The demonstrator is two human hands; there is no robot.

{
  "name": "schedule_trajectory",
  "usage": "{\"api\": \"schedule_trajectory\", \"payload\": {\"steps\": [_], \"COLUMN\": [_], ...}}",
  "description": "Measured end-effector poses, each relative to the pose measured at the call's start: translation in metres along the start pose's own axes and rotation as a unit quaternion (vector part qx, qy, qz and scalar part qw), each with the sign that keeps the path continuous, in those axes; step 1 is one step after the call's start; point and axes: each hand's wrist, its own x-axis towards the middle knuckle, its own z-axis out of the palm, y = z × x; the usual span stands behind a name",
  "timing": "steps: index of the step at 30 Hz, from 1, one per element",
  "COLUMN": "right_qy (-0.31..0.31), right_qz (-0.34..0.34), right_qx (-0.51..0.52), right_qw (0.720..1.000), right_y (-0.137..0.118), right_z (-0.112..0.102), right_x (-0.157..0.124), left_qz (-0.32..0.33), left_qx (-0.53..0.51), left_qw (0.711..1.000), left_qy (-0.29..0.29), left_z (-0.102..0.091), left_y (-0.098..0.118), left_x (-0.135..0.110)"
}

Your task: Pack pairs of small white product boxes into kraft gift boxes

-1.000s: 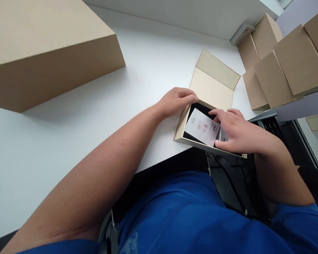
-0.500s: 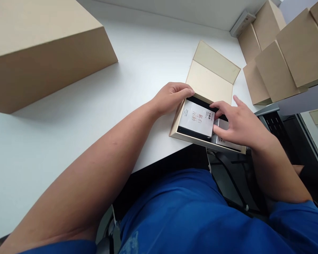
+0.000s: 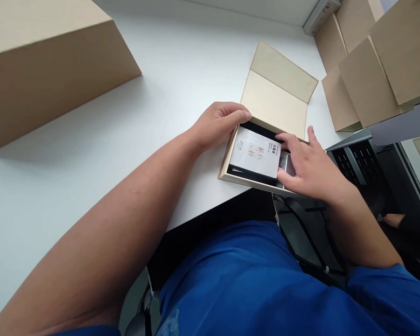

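Note:
An open cream gift box [image 3: 222, 169] lies at the table's front edge, its hinged lid [image 3: 278, 91] folded back. Inside, a white packet with printed characters [image 3: 255, 151] fills the left part of a black-lined recess. A silvery packet [image 3: 287, 164] shows partly on the right, mostly covered by my right hand. My left hand [image 3: 220, 123] grips the box's back left corner, thumb on the rim. My right hand [image 3: 310, 163] reaches in from the right with fingers spread, its thumb and forefinger touching the white packet's right edge.
A large brown box [image 3: 56, 79] stands on the white table [image 3: 175, 107] at left. Several brown boxes [image 3: 367, 79] are stacked at the back right, beside a white power strip [image 3: 320, 17]. Part of another person's hand [image 3: 394, 220] shows at far right.
The view has shifted slightly. My right hand has moved a little deeper over the box's right part, covering more of the silvery packet. My left hand keeps its hold on the corner.

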Motion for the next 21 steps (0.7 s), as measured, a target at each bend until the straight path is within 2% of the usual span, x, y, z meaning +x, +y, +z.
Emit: {"api": "schedule_trajectory", "payload": {"steps": [5,13,17,21], "right_qy": [-0.062,-0.084,-0.08,-0.092], "right_qz": [-0.004,-0.047,-0.036,-0.047], "right_qx": [0.064,0.157,0.138,0.085], "right_qw": [0.996,0.983,0.987,0.991], "right_y": [0.004,0.025,0.031,0.029], "right_z": [-0.002,-0.016,-0.021,-0.015], "right_x": [0.006,0.002,-0.004,-0.008], "left_qz": [-0.001,0.004,0.0,0.003], "left_qx": [0.023,0.015,0.015,0.013], "left_qw": [1.0,1.0,1.0,1.0], "left_qy": [0.005,0.017,0.017,0.009], "left_z": [-0.001,-0.003,-0.004,-0.005], "left_y": [0.002,-0.003,-0.003,-0.002], "left_x": [-0.001,0.0,-0.001,-0.002]}}
